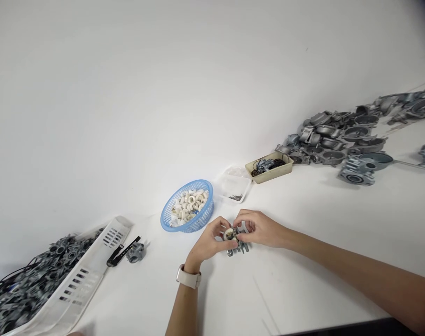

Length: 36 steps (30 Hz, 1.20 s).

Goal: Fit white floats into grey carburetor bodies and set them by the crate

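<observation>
Both my hands meet over a small grey metal casting (237, 247) that rests on the white table (303, 261). My left hand (209, 242), with a white watch on its wrist, curls its fingers round the casting's left side, where a pale round piece sits. My right hand (258, 228) pinches the top of the same casting from the right. What the fingertips press is too small to make out.
A blue basket (187, 224) of white rings stands just behind my hands. Behind it are a clear tub (236, 185) and a beige tray (269, 167) of black rings. Grey castings are piled at the right (342, 137). A white crate (75, 284) of grey parts sits at left, with a black strap (123, 251) beside it.
</observation>
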Each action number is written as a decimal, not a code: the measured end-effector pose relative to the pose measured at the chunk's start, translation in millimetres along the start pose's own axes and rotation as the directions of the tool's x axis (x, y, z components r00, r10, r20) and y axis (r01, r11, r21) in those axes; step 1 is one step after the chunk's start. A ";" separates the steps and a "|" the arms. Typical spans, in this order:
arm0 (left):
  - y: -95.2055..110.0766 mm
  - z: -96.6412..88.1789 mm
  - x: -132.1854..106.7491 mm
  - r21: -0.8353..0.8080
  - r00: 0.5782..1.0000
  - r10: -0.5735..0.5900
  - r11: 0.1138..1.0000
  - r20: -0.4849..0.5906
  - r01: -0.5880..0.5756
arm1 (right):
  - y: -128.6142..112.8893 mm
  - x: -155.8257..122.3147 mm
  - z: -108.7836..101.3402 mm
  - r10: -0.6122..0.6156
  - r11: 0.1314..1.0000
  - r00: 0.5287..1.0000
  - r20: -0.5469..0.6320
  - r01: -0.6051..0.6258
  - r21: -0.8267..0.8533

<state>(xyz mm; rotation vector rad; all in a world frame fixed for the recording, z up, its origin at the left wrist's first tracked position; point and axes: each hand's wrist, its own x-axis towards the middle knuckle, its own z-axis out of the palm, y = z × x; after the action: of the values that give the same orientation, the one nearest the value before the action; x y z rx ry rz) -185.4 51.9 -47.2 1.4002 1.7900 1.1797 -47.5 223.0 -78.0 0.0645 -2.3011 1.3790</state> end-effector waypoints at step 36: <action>26.1 18.5 -11.2 -0.135 0.995 0.055 0.989 -0.081 -0.066 | -38.8 -4.8 -17.4 0.200 0.857 0.978 0.056 -0.203 0.473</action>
<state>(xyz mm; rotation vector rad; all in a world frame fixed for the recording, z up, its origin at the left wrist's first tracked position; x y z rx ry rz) -154.8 48.2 -33.1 1.3536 1.6931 1.3793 -26.7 217.5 -41.0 -0.0220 -1.9583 2.0336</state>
